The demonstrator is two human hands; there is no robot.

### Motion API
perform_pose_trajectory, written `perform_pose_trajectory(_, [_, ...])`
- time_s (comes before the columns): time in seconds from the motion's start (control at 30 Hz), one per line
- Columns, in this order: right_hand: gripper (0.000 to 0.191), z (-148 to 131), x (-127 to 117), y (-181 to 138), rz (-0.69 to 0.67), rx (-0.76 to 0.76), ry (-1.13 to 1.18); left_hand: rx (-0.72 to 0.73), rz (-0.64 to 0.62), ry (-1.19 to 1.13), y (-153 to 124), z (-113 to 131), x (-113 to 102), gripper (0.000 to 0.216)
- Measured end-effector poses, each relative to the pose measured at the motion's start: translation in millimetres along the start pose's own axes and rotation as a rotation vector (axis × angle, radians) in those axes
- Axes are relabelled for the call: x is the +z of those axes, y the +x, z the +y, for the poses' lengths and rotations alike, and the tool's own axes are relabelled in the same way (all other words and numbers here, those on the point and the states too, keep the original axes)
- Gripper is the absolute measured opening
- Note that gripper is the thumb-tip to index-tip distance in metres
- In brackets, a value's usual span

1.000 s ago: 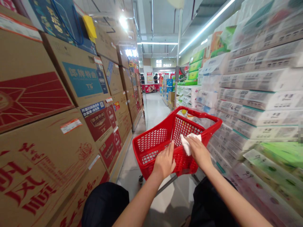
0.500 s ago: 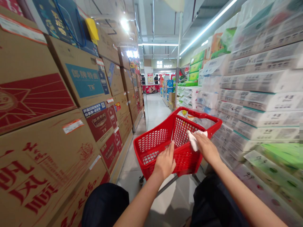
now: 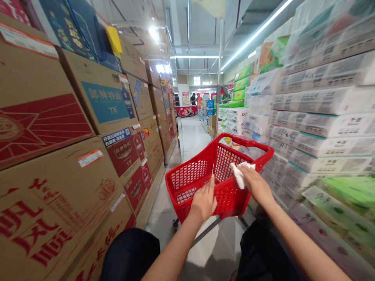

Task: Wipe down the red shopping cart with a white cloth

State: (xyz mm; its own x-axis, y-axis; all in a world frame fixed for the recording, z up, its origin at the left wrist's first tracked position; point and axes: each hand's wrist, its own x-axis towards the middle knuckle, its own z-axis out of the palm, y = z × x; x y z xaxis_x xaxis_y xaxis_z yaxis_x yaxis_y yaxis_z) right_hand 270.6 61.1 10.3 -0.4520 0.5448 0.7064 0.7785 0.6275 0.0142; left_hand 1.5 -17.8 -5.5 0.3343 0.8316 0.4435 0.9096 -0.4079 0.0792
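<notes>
A red plastic shopping cart (image 3: pixel 231 195) with a perforated basket stands on the floor in front of my knees. My left hand (image 3: pixel 203 200) lies over the near rim of its basket, thumb on the outer side and one finger stretched along the edge; the other fingers are partly hidden. In my right hand (image 3: pixel 254 182) is a crumpled white cloth (image 3: pixel 239 177), pressed against the basket's rim and side, right of my left hand. The cart's handle (image 3: pixel 249 141) rises at the far right end.
Stacked cardboard cartons (image 3: pixel 114 105) line the left side. Wrapped packs of tissue paper (image 3: pixel 316 128) are piled high on the right, close to my right arm. A metal pole (image 3: pixel 219 78) stands behind the cart, and a tiled aisle (image 3: pixel 191 132) runs ahead towards people in the distance.
My right hand and the white cloth have shifted very slightly to the left along the cart's rim. My left hand stays in place on the rim.
</notes>
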Motion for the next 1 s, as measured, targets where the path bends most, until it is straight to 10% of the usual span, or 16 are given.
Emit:
perform_pose_trajectory(0.37, [0.059, -84.5, 28.1, -9.4, -0.014, -0.097, 0.14, -0.01, -0.038, 0.011, 7.6, 2.6, -2.4, 0.091])
perform_pose_trajectory(0.67, [0.052, -23.2, 25.9, 2.6, -0.017, 0.056, 0.113, -0.146, -0.113, 0.221, -26.3, -49.1, -5.9, 0.058])
perform_pose_trajectory(1.0, [0.059, -118.4, 59.4, 6.8, -0.051, -0.111, 0.21, -0.154, -0.081, 0.262, -29.1, -59.8, 1.3, 0.058])
